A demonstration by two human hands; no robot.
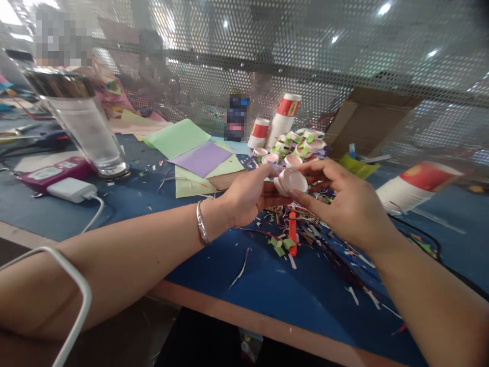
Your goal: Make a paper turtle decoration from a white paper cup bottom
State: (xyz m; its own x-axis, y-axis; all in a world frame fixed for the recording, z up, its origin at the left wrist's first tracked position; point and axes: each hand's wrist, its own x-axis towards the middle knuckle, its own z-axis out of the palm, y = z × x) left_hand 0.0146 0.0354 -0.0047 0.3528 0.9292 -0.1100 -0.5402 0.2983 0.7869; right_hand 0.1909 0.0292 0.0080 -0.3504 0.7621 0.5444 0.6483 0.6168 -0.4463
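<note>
My left hand (248,196) and my right hand (340,201) meet above the blue table (267,290). Together they pinch a small stack of round white paper cup bottoms (292,181), with the fingers of both hands closed on its edges. A silver bracelet (201,223) circles my left wrist. Below the hands lie paper scraps and a red strip (292,232). Behind them sits a pile of more cut cup bottoms with green bits (296,145).
Stacked red-and-white paper cups (284,120) stand at the back, one cup (414,186) lies at right. Green and purple paper sheets (198,155), a glass tumbler (86,127), a white charger (71,189), a cardboard box (367,120) and a perforated screen (267,56) surround the work spot.
</note>
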